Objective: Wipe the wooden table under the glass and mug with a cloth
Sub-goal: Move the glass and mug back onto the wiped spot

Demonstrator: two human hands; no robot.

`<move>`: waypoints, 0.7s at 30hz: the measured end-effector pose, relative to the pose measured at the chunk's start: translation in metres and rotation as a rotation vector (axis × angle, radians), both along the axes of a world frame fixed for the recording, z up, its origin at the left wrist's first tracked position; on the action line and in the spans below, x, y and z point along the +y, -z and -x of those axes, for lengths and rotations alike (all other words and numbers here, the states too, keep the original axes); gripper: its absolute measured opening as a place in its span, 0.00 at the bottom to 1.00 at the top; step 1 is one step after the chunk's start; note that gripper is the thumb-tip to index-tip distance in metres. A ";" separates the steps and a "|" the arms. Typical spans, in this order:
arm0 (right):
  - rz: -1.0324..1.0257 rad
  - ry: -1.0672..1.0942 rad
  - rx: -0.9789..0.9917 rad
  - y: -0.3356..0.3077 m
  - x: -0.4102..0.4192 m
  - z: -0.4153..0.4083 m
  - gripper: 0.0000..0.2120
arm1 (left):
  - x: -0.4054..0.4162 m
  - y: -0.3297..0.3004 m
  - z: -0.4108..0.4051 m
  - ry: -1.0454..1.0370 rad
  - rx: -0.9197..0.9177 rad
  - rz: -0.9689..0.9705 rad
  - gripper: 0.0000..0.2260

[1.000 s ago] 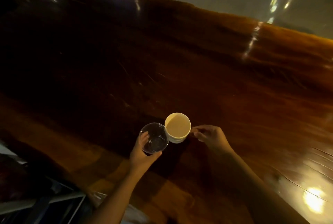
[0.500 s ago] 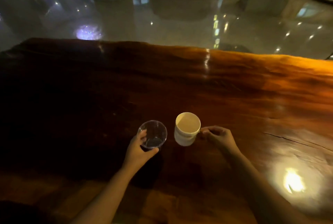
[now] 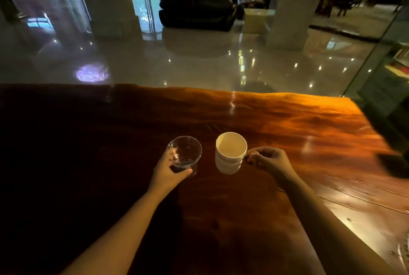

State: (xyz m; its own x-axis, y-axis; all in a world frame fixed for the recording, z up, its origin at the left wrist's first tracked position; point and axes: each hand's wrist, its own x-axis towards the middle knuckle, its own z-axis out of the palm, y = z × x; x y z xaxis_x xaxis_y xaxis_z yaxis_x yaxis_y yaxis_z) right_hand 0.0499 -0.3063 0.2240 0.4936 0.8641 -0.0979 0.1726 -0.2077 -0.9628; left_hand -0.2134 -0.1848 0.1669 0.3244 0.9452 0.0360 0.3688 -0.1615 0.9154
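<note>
A clear drinking glass (image 3: 185, 153) is gripped around its side by my left hand (image 3: 167, 173). Just to its right is a white ribbed mug (image 3: 230, 155), and my right hand (image 3: 269, 160) pinches its handle. Both vessels appear empty and sit a small gap apart over the middle of the dark, glossy wooden table (image 3: 243, 219). Whether they rest on the wood or hover slightly above it I cannot tell. No cloth is in view.
The table's far edge (image 3: 199, 90) runs across the view, with a shiny tiled floor beyond. A dark object (image 3: 391, 161) lies at the table's right edge. White pillars (image 3: 108, 0) and a black sofa (image 3: 197, 9) stand far behind.
The view has tilted up, so the room beyond the table now shows. The glass and the mug have drawn slightly apart, each still held in the same hand.
</note>
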 end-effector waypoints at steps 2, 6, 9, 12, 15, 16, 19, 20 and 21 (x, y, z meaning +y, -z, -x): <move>0.003 -0.006 0.021 -0.004 0.000 -0.029 0.04 | 0.001 0.000 -0.036 -0.014 -0.012 0.032 0.37; 0.031 -0.021 0.023 -0.002 0.011 -0.080 0.04 | 0.018 0.002 -0.092 -0.007 -0.004 0.047 0.39; 0.026 -0.021 0.014 0.006 0.026 -0.109 0.05 | 0.040 0.010 -0.122 0.011 0.000 0.052 0.39; 0.037 -0.012 0.037 0.019 0.047 -0.135 0.04 | 0.068 0.024 -0.151 0.031 0.002 0.079 0.39; 0.060 -0.028 0.051 0.036 0.076 -0.159 0.04 | 0.096 0.041 -0.179 0.054 0.019 0.112 0.40; 0.067 -0.035 0.059 0.043 0.085 -0.166 0.04 | 0.104 0.047 -0.187 0.065 0.028 0.121 0.40; 0.086 -0.049 0.091 0.069 0.111 -0.186 0.03 | 0.129 0.070 -0.205 0.084 0.054 0.141 0.41; 0.094 -0.051 0.103 0.078 0.119 -0.193 0.03 | 0.137 0.078 -0.209 0.086 0.057 0.148 0.41; 0.106 -0.053 0.114 0.090 0.126 -0.199 0.03 | 0.145 0.087 -0.213 0.085 0.061 0.163 0.41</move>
State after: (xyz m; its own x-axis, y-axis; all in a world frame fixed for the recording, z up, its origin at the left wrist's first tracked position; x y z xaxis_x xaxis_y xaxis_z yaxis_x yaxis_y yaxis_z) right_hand 0.2486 -0.1799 0.1342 0.4284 0.8704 -0.2426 0.0768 -0.3026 -0.9500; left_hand -0.0006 -0.0398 0.0797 0.3998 0.9062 -0.1378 0.4156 -0.0452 0.9084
